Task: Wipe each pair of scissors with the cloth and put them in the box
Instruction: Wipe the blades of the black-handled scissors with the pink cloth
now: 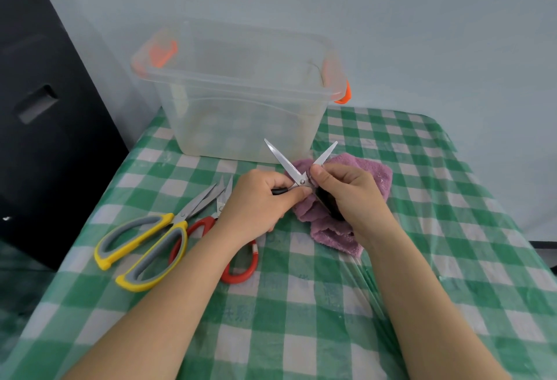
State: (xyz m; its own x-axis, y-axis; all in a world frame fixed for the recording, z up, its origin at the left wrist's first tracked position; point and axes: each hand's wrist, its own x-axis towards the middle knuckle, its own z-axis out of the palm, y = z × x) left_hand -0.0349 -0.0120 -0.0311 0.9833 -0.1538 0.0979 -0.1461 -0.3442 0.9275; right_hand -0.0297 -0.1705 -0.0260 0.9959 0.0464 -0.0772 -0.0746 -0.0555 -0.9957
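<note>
Two bare forearms reach over the checked bench (301,304); left hand (259,198) and right hand (349,192), fingers clamped on black-handled scissors (297,168) held open above the cloth (370,171), risk a nick from exposed blades.

In the middle of the frame, the left hand (256,198) and the right hand (351,192) hold black-handled scissors (297,173) with blades spread open over a purple cloth (370,168). At lower left lie yellow scissors (144,247) and red scissors (241,271) on the green checked tablecloth (301,319). Behind stands a clear plastic box (241,93).
</note>
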